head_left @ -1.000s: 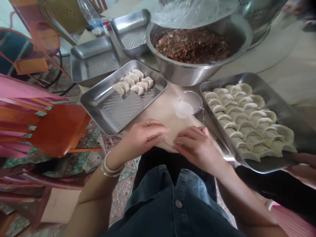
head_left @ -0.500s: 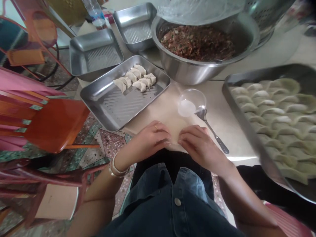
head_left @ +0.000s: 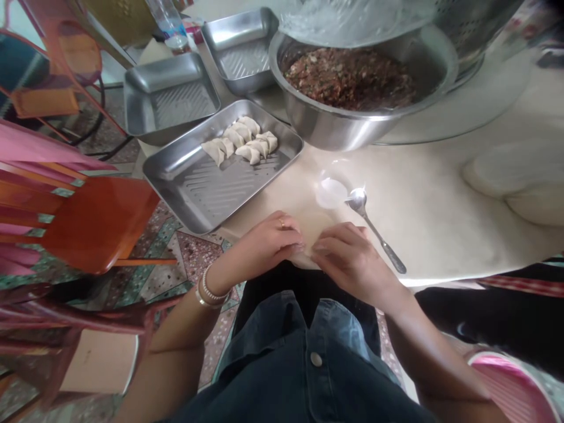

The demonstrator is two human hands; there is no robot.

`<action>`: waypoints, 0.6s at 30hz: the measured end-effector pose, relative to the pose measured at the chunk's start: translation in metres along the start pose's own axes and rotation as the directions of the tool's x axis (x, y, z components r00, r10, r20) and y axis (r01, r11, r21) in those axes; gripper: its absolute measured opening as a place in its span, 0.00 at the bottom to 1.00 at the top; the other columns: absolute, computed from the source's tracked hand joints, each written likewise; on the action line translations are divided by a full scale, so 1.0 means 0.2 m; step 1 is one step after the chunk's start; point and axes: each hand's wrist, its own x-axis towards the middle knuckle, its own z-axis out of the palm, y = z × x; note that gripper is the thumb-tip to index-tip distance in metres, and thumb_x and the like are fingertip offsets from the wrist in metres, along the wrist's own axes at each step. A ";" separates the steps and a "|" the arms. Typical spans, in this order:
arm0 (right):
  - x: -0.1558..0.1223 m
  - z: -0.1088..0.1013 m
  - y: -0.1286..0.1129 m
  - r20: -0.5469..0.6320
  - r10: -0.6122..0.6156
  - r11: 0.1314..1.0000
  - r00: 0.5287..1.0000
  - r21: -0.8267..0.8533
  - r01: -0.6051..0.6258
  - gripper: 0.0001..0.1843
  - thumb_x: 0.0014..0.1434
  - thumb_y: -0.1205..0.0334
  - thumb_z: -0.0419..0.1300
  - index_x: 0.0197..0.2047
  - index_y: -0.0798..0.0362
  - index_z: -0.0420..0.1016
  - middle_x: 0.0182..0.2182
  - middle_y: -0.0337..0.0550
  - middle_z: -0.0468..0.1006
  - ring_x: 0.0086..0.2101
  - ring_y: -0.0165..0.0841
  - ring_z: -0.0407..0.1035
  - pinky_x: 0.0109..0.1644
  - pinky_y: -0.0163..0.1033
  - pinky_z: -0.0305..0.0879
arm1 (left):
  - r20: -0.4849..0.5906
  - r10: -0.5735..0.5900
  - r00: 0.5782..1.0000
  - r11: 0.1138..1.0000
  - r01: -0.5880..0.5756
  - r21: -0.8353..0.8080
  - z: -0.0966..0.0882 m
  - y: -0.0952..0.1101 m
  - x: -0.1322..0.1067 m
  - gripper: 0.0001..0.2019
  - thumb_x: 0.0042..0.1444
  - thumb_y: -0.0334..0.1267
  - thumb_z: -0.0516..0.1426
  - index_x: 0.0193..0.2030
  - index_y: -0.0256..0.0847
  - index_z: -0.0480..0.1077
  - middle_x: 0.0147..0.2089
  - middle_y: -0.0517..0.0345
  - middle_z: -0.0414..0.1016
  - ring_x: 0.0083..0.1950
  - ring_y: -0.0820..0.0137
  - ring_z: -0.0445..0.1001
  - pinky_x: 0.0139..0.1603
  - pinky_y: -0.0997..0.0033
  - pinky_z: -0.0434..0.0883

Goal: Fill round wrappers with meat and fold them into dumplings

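Note:
My left hand (head_left: pixel 279 238), with a ring on one finger and bracelets at the wrist, is closed in a pinch at the table's near edge. Opposite it, my right hand (head_left: pixel 346 252) is also closed, fingertips bent down. Both grip what looks like a pale, thin dumpling wrapper (head_left: pixel 308 249), hard to tell from the tabletop and partly hidden by the fingers. Just beyond are a small clear bowl (head_left: pixel 331 192) and a metal spoon (head_left: pixel 379 232), its head by the bowl. To the left, a metal tray (head_left: pixel 207 197) holds several folded dumplings (head_left: pixel 240 140) at its far end.
A large steel bowl (head_left: pixel 341 132) of meat filling (head_left: pixel 348 79) stands behind, partly under clear plastic. Two more metal trays are at the back left. Pale rounded forms, perhaps dough (head_left: pixel 520 182), lie at the right. A wooden chair (head_left: pixel 101 220) stands left.
The large tray full of dumplings at the right has gone from view, baring tabletop and the pale rounded forms. My hands have shifted slightly, still pinching close together.

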 end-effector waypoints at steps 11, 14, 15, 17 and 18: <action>0.03 0.07 -0.05 -0.138 0.030 0.998 0.990 -0.043 -0.036 0.06 0.62 0.60 0.58 0.35 0.52 0.75 0.37 0.41 0.77 0.40 0.33 0.67 0.43 0.42 0.53 | -0.040 -0.013 0.999 0.999 0.015 0.052 0.03 0.01 0.00 0.09 0.65 0.35 0.52 0.38 0.39 0.72 0.39 0.55 0.75 0.43 0.70 0.68 0.48 0.69 0.68; 0.05 0.10 -0.07 -0.169 0.029 0.994 0.985 -0.102 -0.047 0.06 0.61 0.65 0.58 0.33 0.53 0.74 0.35 0.41 0.77 0.39 0.33 0.67 0.42 0.43 0.52 | -0.094 -0.038 0.995 0.999 0.040 0.016 0.03 0.00 -0.01 0.08 0.64 0.35 0.53 0.38 0.39 0.73 0.41 0.54 0.75 0.45 0.71 0.70 0.48 0.70 0.69; 0.05 0.10 -0.08 -0.171 0.027 0.993 0.985 -0.107 -0.046 0.07 0.61 0.66 0.57 0.32 0.53 0.74 0.35 0.41 0.77 0.38 0.33 0.67 0.42 0.42 0.52 | -0.143 -0.061 0.988 0.998 0.062 0.002 0.04 0.00 -0.01 0.07 0.64 0.34 0.53 0.38 0.39 0.73 0.42 0.53 0.75 0.46 0.71 0.71 0.49 0.70 0.70; 0.07 0.09 -0.08 -0.175 0.031 0.993 0.984 -0.106 -0.050 0.08 0.61 0.66 0.57 0.30 0.53 0.73 0.34 0.41 0.78 0.37 0.33 0.68 0.41 0.43 0.52 | -0.275 -0.136 0.952 0.991 0.126 -0.054 0.04 0.00 -0.03 0.06 0.62 0.34 0.56 0.39 0.39 0.74 0.43 0.53 0.75 0.47 0.70 0.73 0.50 0.69 0.71; 0.07 0.08 -0.07 -0.181 0.035 0.994 0.983 -0.100 -0.054 0.08 0.62 0.66 0.56 0.30 0.53 0.72 0.34 0.41 0.78 0.37 0.33 0.68 0.41 0.43 0.53 | -0.341 -0.192 0.920 0.980 0.162 -0.113 0.04 0.00 -0.04 0.05 0.60 0.33 0.57 0.40 0.39 0.75 0.43 0.53 0.75 0.47 0.70 0.73 0.50 0.69 0.71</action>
